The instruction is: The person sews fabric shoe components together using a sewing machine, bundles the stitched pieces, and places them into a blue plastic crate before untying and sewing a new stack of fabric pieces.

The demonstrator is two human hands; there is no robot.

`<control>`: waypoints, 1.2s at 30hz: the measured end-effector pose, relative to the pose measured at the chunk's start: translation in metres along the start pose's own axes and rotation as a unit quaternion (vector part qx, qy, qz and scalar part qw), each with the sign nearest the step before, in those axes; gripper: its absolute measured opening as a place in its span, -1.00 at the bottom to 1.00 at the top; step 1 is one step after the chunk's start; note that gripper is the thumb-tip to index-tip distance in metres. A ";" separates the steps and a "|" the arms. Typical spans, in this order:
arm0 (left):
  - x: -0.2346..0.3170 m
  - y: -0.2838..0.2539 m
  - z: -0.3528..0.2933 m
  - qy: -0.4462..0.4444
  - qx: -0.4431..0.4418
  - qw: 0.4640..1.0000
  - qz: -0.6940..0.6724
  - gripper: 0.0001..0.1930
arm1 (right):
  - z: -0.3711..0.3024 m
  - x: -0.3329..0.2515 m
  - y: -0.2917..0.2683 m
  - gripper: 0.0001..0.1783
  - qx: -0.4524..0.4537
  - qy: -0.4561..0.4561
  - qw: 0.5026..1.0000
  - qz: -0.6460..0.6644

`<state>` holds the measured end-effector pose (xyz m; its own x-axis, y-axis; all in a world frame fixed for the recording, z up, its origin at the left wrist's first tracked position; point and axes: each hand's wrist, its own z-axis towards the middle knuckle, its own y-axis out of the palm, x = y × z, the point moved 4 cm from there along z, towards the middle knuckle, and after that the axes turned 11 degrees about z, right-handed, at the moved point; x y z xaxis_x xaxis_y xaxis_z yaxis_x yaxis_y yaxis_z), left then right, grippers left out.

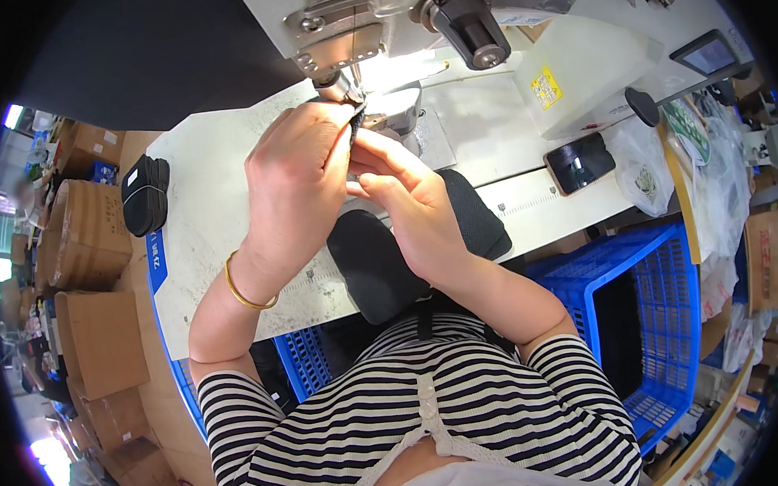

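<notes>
Both hands are raised together under the lit head of a sewing machine [337, 50]. My left hand [294, 165], a gold bangle at its wrist, pinches the edge of a black fabric piece [356, 127] close to the needle area. From the right, my right hand [413, 203] closes its fingers on the same piece slightly lower. Below the hands, a black rounded fabric panel [368, 266] hangs over the table's front edge. Another black textured panel [474, 213] lies behind my right wrist. The exact stitching point is hidden by my fingers.
A stack of black fabric pieces [146, 194] lies at the white table's [211, 242] left end. Rightward are a phone [580, 162] and a clear plastic bag [642, 175]. Blue crates [581, 278] stand beneath the table; cardboard boxes [93, 230] line the left.
</notes>
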<state>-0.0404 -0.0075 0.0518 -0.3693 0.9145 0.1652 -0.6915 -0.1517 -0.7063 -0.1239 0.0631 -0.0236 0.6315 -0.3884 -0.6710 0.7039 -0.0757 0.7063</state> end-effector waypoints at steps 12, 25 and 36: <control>-0.011 -0.008 -0.019 -0.004 0.019 1.000 0.023 -0.72 | 0.002 0.010 -0.013 -0.69 0.005 0.003 0.982 -0.188; 0.003 -0.014 -0.029 -0.028 0.085 0.994 -0.055 -0.72 | -0.002 0.004 -0.013 -0.65 0.018 -0.064 0.954 -0.294; 0.006 -0.015 -0.028 0.095 0.141 0.985 -0.033 -0.68 | 0.001 0.003 -0.009 -0.78 0.009 -0.084 0.938 -0.337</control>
<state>-0.0144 0.0110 0.0442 -0.2131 0.9756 0.0528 -0.8650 -0.1633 -0.4745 -0.1286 0.0617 -0.0312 -0.0160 -0.3855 -0.9226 0.9179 -0.3715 0.1393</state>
